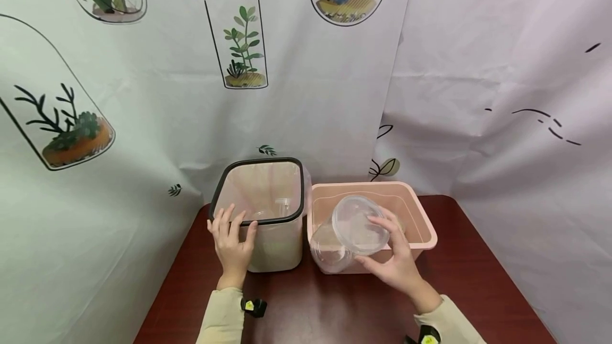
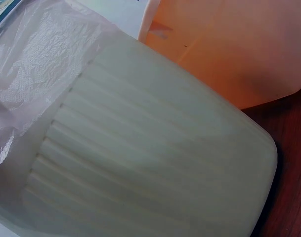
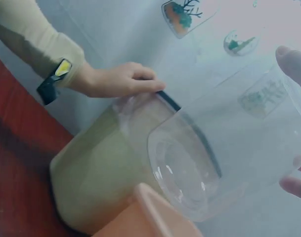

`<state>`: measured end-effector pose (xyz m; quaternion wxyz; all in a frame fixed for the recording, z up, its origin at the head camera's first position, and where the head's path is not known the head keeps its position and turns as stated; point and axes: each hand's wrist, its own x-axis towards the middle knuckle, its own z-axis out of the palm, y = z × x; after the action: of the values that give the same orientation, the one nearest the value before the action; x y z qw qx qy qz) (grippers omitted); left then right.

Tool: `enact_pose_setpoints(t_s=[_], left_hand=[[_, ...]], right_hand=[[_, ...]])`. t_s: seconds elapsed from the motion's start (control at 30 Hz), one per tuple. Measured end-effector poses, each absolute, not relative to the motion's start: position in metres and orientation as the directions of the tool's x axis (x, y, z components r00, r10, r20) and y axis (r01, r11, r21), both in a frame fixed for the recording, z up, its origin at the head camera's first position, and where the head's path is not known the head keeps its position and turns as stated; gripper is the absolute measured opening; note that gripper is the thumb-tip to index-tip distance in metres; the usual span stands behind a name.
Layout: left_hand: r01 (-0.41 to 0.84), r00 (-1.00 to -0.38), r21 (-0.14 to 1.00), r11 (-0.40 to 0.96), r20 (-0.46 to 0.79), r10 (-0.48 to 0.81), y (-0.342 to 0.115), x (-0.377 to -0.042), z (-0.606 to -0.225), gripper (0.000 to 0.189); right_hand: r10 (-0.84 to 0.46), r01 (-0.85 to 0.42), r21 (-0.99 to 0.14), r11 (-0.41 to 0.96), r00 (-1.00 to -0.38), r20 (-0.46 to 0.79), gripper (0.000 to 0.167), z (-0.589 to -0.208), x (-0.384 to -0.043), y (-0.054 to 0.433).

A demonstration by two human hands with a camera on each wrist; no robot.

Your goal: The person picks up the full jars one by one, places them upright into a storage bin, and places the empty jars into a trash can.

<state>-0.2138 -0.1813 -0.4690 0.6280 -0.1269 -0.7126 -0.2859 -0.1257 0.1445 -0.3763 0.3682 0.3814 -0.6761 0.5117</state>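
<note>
A clear round plastic tub (image 1: 329, 248) lies tilted in the air in front of the pink basin, its frosted round end turned up toward me. My right hand (image 1: 396, 259) holds that end, thumb below and fingers on the upper right; in the right wrist view fingertips (image 3: 296, 190) show at the edge. My left hand (image 1: 234, 246) grips the black front rim of a pale trash bin (image 1: 274, 248), fingers reaching over it. A thin plastic liner (image 2: 56, 54) hangs over the bin's side. Inside the bin is a clear plastic item (image 1: 283, 206), only partly seen.
The pink basin (image 1: 408, 192) stands right beside the bin on the dark red table (image 1: 306, 307). Something small and light, partly hidden by my right hand, lies in the basin. A patterned white curtain (image 1: 306, 110) closes off the back and sides.
</note>
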Motion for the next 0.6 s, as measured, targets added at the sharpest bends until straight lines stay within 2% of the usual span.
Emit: enact_pose_setpoints(t_s=[0.13,0.4,0.6], left_hand=[[0.541,-0.174,0.246,0.804,0.968,-0.179,-0.181,-0.214,-0.469,0.045],[0.542,-0.177,0.245,0.804,0.968,-0.175,-0.182,-0.213,-0.471,0.044],[0.548,-0.16,0.245,0.799,0.969,-0.188,-0.181,-0.216,-0.471,0.044]], right_hand=[[-0.124,-0.904,-0.4,0.149,-0.419,0.9,0.065,-0.363,-0.132,0.141],[-0.056,-0.943,-0.308,0.126,-0.316,0.947,0.065,-0.334,-0.141,0.124],[-0.072,-0.943,-0.325,0.077,-0.33,0.941,0.066,-0.319,-0.15,0.109]])
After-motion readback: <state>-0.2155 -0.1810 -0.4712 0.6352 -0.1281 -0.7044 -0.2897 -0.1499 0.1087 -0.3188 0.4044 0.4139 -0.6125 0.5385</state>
